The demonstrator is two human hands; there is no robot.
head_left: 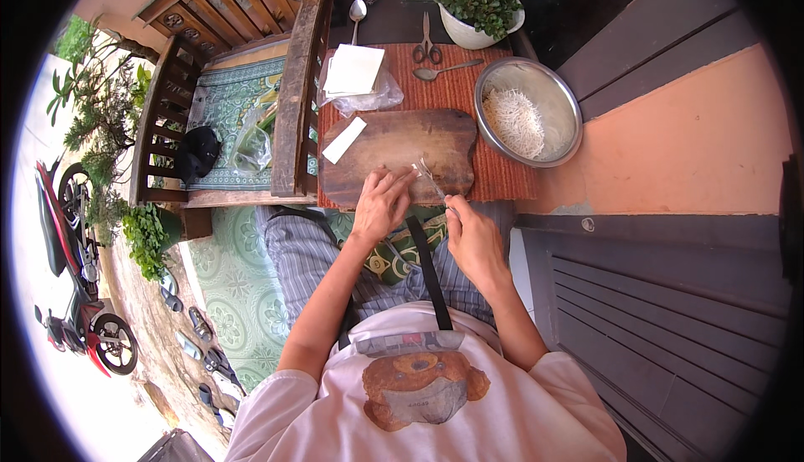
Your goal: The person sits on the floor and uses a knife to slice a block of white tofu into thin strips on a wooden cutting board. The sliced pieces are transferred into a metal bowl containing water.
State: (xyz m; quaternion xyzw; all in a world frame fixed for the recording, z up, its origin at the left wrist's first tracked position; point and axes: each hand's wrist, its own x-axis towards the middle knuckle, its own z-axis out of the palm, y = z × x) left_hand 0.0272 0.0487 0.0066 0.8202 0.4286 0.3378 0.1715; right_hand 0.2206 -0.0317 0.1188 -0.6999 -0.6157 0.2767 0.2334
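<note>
A worn wooden cutting board (377,139) lies in front of me. On it my left hand (385,202) presses down with bent fingers held together, their tips at a small white piece (416,169); what lies under the fingers is hidden. My right hand (476,244) is closed round the handle of a knife (433,180), its thin blade slanting over the board beside those fingertips. A flat white strip (344,140) rests at the board's left end. Beyond it, a stack of thin white squares (354,70) sits on a clear plastic bag (385,93).
Right of the board stands a steel bowl (571,118) with fine white shreds (515,118). Scissors (426,43), one spoon (448,69), another spoon (358,14) and a potted plant (479,5) are at the back. A wooden bench (293,85) flanks the orange mat (511,179).
</note>
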